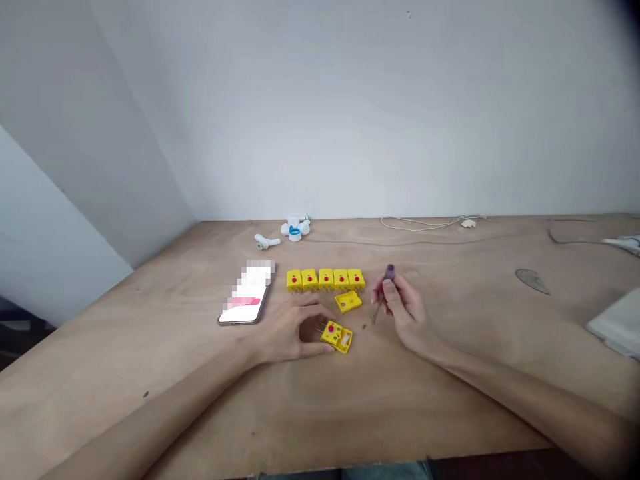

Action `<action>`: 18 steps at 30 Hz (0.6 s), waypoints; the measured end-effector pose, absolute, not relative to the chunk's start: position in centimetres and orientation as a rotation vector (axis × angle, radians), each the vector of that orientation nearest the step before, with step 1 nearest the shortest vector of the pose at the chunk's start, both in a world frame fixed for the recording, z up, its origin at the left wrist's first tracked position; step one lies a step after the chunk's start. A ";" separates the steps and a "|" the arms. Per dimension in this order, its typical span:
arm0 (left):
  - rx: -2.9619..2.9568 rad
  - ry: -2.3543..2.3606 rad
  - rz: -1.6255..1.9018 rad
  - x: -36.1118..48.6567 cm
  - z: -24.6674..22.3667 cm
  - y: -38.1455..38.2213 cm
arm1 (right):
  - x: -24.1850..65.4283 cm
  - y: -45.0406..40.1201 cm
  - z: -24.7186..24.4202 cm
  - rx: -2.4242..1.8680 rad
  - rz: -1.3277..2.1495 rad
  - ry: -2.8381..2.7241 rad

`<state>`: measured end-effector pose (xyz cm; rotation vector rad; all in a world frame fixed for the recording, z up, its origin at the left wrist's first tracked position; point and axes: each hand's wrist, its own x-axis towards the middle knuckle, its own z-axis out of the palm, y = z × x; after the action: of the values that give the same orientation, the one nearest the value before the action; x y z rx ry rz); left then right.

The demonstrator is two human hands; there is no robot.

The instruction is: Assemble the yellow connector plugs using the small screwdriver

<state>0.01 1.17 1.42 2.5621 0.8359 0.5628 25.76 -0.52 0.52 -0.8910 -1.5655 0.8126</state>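
My left hand (290,330) curls around the pin side of an opened yellow plug (333,332), its thumb and a finger closed on the plug's edges. Inside the plug a red dot and a pale part show. In my right hand (407,313) is a screwdriver with a purple handle (389,272), its shaft pointing down at the table. A small screw (364,327) lies between the two hands. Just behind the opened plug rests a loose yellow cover (349,301). Several yellow plugs (325,279) with red dots stand in a row farther back.
A lit phone (247,293) lies left of the row on the wooden table (310,413). White fittings (296,229) and a thin cable (420,227) are near the wall. To the right are an oval grommet (533,281) and a white object (617,323).
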 end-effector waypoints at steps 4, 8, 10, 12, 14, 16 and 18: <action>2.559 0.815 0.595 0.0 1.1 1.3 | 25.3 -1.3 0.1 -0.710 0.983 -1.549; 2.531 0.805 0.622 0.1 1.2 1.2 | 25.3 -1.7 -0.2 -0.697 0.964 -1.640; 2.513 0.793 0.628 0.1 1.4 1.1 | 25.4 -1.7 -0.4 -0.725 0.965 -1.683; 2.475 0.788 0.621 0.2 1.5 1.0 | 25.5 -1.6 -0.5 -0.764 0.964 -1.718; 2.419 0.794 0.606 0.2 1.6 1.0 | 25.5 -1.4 -0.5 -0.779 0.976 -1.730; 2.348 0.806 0.600 0.2 1.5 1.0 | 25.5 -1.2 -0.4 -0.761 1.012 -1.692; 2.283 0.811 0.594 0.2 1.4 1.0 | 25.3 -1.0 -0.3 -0.745 1.054 -1.618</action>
<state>0.21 1.01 1.40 2.2825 0.8106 0.5937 25.34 -1.00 -0.26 -0.7450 -1.6177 1.0536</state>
